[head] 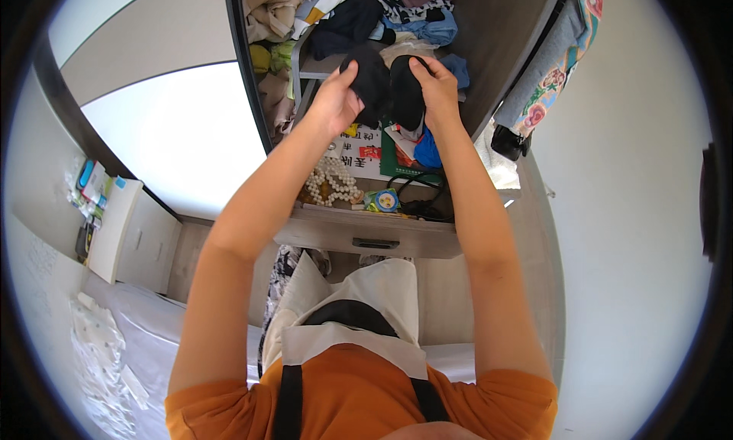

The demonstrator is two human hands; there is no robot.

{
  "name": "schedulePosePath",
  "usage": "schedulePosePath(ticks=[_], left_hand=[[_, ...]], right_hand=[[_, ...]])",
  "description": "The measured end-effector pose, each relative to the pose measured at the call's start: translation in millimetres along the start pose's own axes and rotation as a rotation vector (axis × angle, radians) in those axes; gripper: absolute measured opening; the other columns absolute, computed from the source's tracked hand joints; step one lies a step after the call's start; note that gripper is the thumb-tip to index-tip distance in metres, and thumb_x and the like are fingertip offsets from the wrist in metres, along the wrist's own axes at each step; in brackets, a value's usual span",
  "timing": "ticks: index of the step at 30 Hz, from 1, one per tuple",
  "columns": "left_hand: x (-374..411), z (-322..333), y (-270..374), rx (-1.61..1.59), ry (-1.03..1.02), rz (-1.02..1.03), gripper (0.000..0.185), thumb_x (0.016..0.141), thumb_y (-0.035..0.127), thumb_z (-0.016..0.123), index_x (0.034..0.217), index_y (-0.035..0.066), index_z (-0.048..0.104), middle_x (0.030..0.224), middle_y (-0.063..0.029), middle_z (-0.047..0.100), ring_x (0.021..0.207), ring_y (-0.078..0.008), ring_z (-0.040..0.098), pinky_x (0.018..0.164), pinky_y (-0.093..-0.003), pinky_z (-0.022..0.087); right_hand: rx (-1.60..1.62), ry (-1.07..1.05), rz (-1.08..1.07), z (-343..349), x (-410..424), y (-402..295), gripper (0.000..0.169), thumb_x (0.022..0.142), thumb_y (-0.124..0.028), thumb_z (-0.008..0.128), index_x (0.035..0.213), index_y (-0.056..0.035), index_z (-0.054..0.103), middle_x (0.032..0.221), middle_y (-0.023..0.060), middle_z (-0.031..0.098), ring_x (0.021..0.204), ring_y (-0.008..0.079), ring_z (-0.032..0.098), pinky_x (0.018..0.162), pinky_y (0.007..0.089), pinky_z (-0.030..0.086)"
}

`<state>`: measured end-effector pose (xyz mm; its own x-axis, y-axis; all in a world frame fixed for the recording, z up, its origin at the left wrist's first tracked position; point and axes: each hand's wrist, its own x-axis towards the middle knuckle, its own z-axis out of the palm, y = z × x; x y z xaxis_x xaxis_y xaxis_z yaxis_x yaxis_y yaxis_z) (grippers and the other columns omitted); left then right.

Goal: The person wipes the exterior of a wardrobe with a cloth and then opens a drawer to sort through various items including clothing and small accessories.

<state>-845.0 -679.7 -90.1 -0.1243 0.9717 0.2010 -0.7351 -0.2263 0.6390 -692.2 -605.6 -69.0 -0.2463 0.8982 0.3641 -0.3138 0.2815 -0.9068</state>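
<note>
Above the open wooden drawer [320, 227], both hands are raised, each gripping black fabric. My left hand [338, 99] pinches a soft black cloth piece [371, 87] between thumb and fingers. A second black cloth piece [406, 96], rounded at its lower end, is in my right hand [440, 87]. The two pieces hang side by side, nearly touching; whether they are joined cannot be made out. Below them in the drawer lie a white pearl bead strand [338, 182], a green booklet [395, 159], a blue bundle [426, 150] and a round blue-rimmed item [386, 200].
Piled clothes [349, 19] fill the wardrobe shelf behind my hands. A black cable [424, 202] curls at the drawer's right. A sliding door [172, 136] stands left, a white cabinet [140, 234] beyond it. Floral fabric [552, 90] hangs at the right.
</note>
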Motion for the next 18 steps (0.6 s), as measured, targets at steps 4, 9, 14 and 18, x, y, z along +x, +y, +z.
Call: schedulePosePath(ticks=[4,9,14,18], left_hand=[[-5.8,-4.3,3.6,0.071,-0.078,-0.034,0.026,0.092,0.022,0.05,0.114,0.008,0.049,0.113,-0.0051,0.058,0.104,-0.0197,0.056,0.09,-0.0347,0.044],[-4.7,-13.2,17.3,-0.025,-0.055,-0.047,0.032,0.091,0.024,0.051,0.117,0.006,0.05,0.116,-0.0066,0.057,0.109,-0.02,0.053,0.095,-0.0348,0.04],[-6.6,-5.8,23.7,-0.106,-0.102,-0.067,0.035,0.092,0.027,0.048,0.118,0.004,0.05,0.121,-0.0078,0.055,0.112,-0.0212,0.051,0.1,-0.0349,0.035],[-4.1,-10.7,17.7,-0.07,-0.052,-0.042,0.034,0.092,0.028,0.047,0.118,0.005,0.05,0.12,-0.0076,0.055,0.112,-0.0214,0.051,0.099,-0.035,0.037]], right_hand=[[0.075,-0.105,0.143,2.3,-0.7,10.5,0.019,0.083,-0.018,0.063,0.098,-0.007,0.063,0.085,-0.0024,0.061,0.075,0.0075,0.056,0.069,0.024,0.044],[0.081,-0.126,0.165,8.1,-3.6,9.6,0.019,0.083,-0.022,0.063,0.098,-0.0101,0.062,0.088,-0.004,0.06,0.08,0.0074,0.056,0.075,0.0252,0.044],[0.093,-0.049,0.154,5.0,-1.4,7.5,0.017,0.082,-0.022,0.065,0.094,-0.0103,0.064,0.084,-0.0042,0.06,0.075,0.0057,0.054,0.068,0.024,0.043],[0.114,-0.015,0.059,4.8,-1.3,5.8,0.017,0.082,-0.019,0.065,0.092,-0.0062,0.063,0.081,-0.0017,0.061,0.068,0.0054,0.055,0.061,0.0187,0.041]])
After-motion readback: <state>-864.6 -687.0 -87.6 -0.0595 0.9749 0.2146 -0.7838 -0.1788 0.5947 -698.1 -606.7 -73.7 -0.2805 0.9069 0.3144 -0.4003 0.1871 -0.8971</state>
